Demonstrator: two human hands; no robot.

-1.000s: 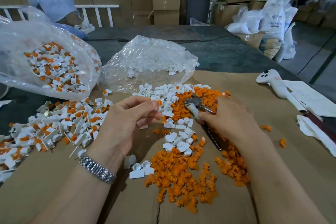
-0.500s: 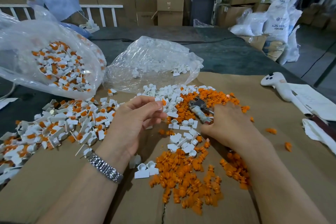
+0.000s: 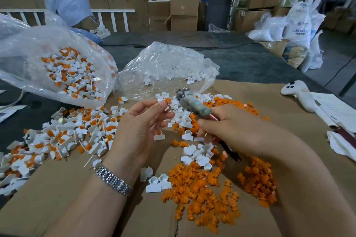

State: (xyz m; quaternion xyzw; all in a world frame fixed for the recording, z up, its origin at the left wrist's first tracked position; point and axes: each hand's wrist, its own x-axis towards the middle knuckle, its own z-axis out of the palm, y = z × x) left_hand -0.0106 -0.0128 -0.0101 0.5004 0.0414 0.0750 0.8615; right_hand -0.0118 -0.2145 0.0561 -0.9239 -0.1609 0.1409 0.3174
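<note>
Lifted higher, the right hand [image 3: 231,131] gripped taped pliers [image 3: 194,105] beside the orange-plugged white seal [image 3: 166,101] pinched in the left hand [image 3: 140,127]; finished seals [image 3: 57,136] lay heaped at left, while loose orange plugs [image 3: 200,198] remained.

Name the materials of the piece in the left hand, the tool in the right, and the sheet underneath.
Piece: likely moulded plastic, matte white with orange insert, evenly coloured. Tool: greyish metal-looking tip, blurred; shaft wrapped in what looks like grimy tape. Sheet: brown cardboard, matte, with a fold seam.
</note>
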